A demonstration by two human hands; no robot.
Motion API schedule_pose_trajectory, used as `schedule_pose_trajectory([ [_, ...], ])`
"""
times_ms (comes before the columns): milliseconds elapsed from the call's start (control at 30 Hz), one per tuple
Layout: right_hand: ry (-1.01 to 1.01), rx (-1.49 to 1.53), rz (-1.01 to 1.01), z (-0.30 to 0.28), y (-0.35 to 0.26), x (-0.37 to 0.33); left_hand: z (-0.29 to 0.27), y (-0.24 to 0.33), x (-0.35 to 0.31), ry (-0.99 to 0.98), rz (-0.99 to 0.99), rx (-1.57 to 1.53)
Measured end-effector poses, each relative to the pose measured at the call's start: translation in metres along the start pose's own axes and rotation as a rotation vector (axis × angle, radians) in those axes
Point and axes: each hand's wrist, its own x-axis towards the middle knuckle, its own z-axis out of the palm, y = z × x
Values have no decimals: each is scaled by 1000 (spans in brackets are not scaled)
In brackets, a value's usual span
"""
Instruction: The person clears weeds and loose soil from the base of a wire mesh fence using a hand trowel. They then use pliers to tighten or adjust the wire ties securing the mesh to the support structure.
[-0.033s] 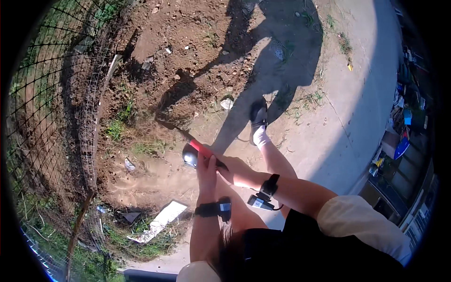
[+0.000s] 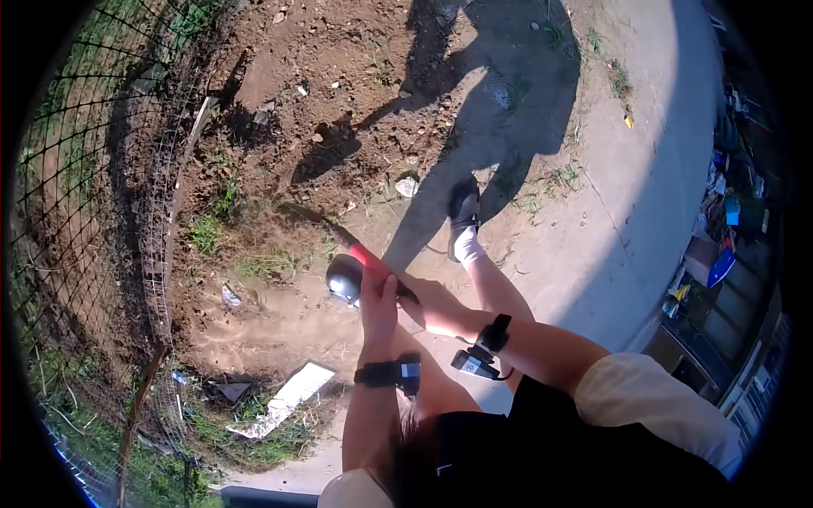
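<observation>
While I look down through the head view, my left grip is wrapped snugly around a red-handled tool, with no gap that I can make out. My right grip is closed on the same tool, nearer its dark rear end, though some of its fingers are hidden from me. The tool slants away to the upper left over the bare ground, and its dark blade is blurred, so I cannot tell whether it touches the soil.

Near the blade I see a tuft of grass and a pale stone. A dark shoe shows just beyond my left grip. A mesh fence curves along the left, a white board lies at the lower left, and a concrete path runs down the right.
</observation>
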Motion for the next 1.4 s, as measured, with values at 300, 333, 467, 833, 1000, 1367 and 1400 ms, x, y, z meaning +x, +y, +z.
schedule_pose_trajectory([
  [300,377,556,439,-87,50,-55,159,-21,48,-443,-30,364],
  [333,367,555,441,-84,53,-50,154,-23,49,-433,-34,361],
  [467,236,384,286,-48,79,-41,110,-44,39,-286,-13,275],
  [833,109,130,170,60,13,-2,-17,-17,-13,106,32,65],
  [1000,-65,-74,-59,127,-8,39,-98,-16,-27,336,16,-143],
  [1367,299,391,376,-16,29,-26,74,-1,18,-128,164,260],
  [1400,325,415,441,-23,29,-19,79,-1,28,-142,280,308],
])
